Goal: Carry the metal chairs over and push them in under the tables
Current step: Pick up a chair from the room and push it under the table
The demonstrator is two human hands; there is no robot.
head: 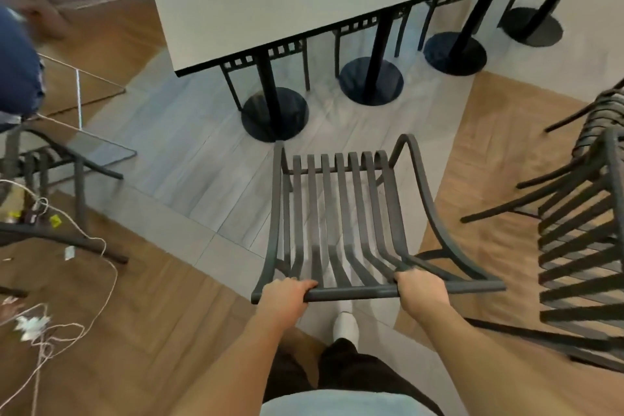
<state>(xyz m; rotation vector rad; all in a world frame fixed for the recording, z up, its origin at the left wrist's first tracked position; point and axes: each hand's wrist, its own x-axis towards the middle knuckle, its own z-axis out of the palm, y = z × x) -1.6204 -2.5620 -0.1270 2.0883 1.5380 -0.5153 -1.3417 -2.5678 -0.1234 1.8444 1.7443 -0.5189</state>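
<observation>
A dark grey slatted metal chair (pixel 341 213) is in front of me, its seat pointing toward a long pale table (pixel 270 7) on black pedestal legs with round bases. My left hand (pixel 283 294) and my right hand (pixel 422 290) both grip the top rail of the chair's backrest, one at each end. The chair's front edge is a short way from the nearest pedestal base (pixel 275 113). Several matching chairs (pixel 287 51) stand tucked in along the table's far side.
A stack of similar metal chairs (pixel 584 230) stands at the right. On the left are another chair (pixel 44 159), a person in blue (pixel 17 71), a glass panel (pixel 98 145) and loose white cables (pixel 77 246) on the wood floor.
</observation>
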